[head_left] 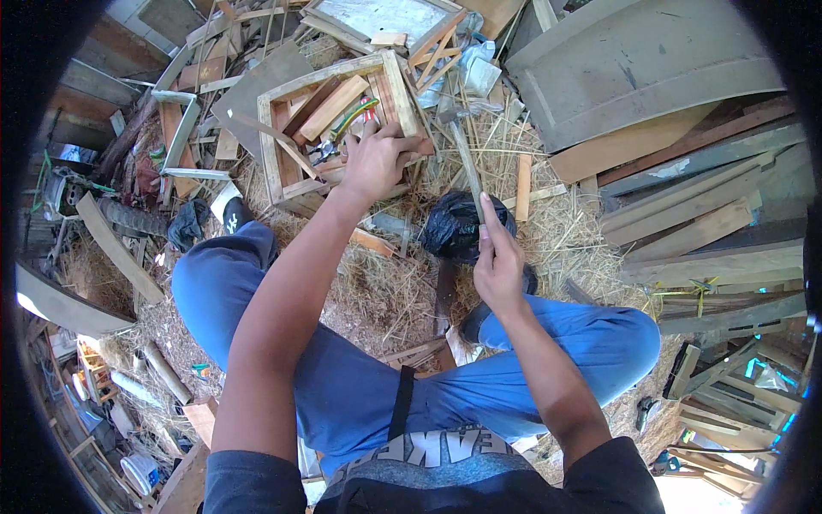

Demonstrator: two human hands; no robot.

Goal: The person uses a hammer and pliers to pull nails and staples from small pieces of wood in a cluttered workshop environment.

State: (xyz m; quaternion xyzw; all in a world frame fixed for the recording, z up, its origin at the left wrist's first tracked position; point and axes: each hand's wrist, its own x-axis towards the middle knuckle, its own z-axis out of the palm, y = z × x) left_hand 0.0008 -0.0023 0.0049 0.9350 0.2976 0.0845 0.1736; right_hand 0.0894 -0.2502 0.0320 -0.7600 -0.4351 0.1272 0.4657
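Note:
My left hand (377, 167) is over the right side of a wooden box (272, 163), fingers spread and partly bent. Its fingertips reach toward the things inside, and a reddish-brown wood piece (419, 146) shows beside them. Inside the box lie wood offcuts (335, 107), a curved green and yellow piece (349, 118), a small red and white item (369, 106) and a shiny metal item (323, 154). My right hand (499, 267) is closed around the wooden handle of a hammer (468, 163), its head pointing away from me. Under the handle sits a black plastic bag (452, 227).
Straw and shavings (377, 287) cover the ground between my knees. Grey panels (642, 73) and stacked boards (711, 214) fill the right side. Scrap wood and a white angled frame (187, 128) lie at the left. A white bucket (139, 473) stands at the lower left.

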